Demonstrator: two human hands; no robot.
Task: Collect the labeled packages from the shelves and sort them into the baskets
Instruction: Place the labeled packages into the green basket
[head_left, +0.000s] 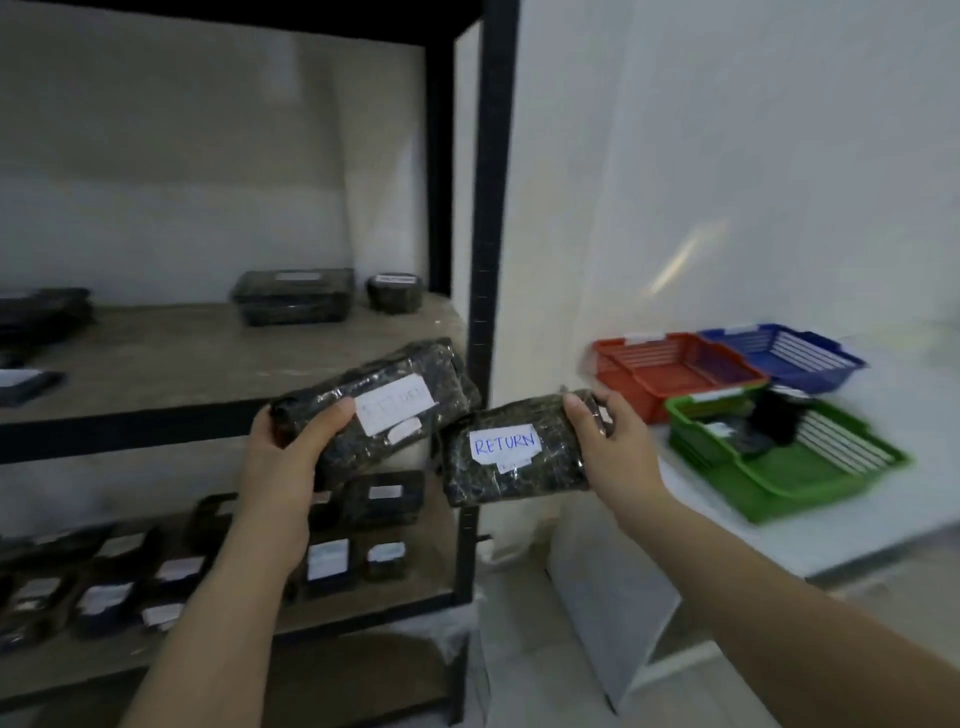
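Note:
My left hand (283, 457) grips a black wrapped package (410, 379) with a blurred white label, held up in front of the shelf. My right hand (610, 447) grips a second black package (498, 483) whose white label reads RETURN in blue. The two packages sit side by side, close together. To the right, on a white table, stand an orange basket (618, 374), a blue basket (826, 366) and a green basket (789, 478). The green basket holds some dark packages.
A black metal shelf unit (491, 208) fills the left. Its middle board carries a few black packages (291, 296); the lower board (436, 582) holds several labeled ones. The white table (779, 545) stands right of the shelf post against a white wall.

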